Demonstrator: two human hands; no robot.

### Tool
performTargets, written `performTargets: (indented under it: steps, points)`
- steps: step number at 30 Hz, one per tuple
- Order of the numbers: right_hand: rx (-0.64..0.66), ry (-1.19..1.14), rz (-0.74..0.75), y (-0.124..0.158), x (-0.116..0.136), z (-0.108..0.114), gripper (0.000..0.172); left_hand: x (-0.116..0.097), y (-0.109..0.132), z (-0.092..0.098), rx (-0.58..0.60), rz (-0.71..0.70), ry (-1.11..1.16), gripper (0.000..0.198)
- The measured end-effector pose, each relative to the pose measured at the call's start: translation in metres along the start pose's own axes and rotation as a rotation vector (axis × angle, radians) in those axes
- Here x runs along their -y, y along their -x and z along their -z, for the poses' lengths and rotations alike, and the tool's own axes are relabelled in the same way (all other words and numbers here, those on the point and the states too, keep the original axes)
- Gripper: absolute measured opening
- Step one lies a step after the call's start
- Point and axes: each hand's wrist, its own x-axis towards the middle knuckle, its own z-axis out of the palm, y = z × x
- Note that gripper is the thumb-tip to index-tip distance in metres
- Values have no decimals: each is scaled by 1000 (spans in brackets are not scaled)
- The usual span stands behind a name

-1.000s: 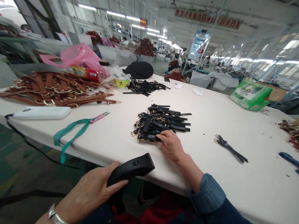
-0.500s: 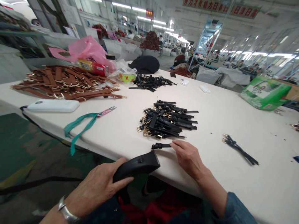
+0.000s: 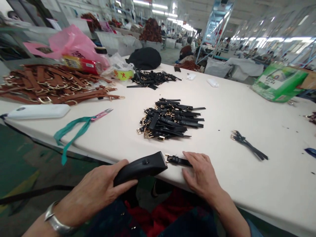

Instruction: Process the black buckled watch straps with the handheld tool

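Observation:
My left hand [image 3: 96, 192] is wrapped round a black handheld tool [image 3: 142, 167] whose tip rests at the near edge of the white table [image 3: 247, 108]. A single black strap with a gold buckle [image 3: 176, 160] lies right at that tip. My right hand [image 3: 201, 174] lies flat on the strap's other end, fingers pressed down on it. Behind them sits a pile of black straps with gold buckles [image 3: 169, 120].
A heap of brown straps [image 3: 54, 87], a white power bank [image 3: 37, 111], pink snips on a green ribbon [image 3: 81, 123] and a pink bag [image 3: 74, 42] fill the left. A few black straps [image 3: 248, 148] lie at right, a green package [image 3: 278, 82] beyond. Other workers sit far behind.
My right hand left the black pile, dragging one strap back to the near edge, where it now lies against the tool's tip. The left hand kept hold of the tool.

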Motion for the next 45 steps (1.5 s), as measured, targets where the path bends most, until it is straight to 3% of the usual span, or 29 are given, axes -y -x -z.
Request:
performTargets:
  steps: [3,8,14,25,33,39,45]
  points:
    - [15,-143,-29,-12,9,-10,36,-6,-4,0,-1,-49,-92,43]
    - [25,-321,-51,-22,4,-21,18,-14,-13,2,68,-75,-182,42]
    - [2,-391,-86,-23,5,-22,23,-16,-18,7,88,-70,-145,38]
    - [-30,-201,-221,-34,22,-31,5,-1,-3,1,14,-40,-30,39]
    - [-12,-6,-241,-41,29,-31,13,0,1,7,31,-22,-17,36]
    - [-62,104,-180,-44,33,-35,22,-3,1,12,15,-43,-35,36]
    - [-31,179,-116,-44,37,-34,21,-4,-2,10,46,-46,-71,40]
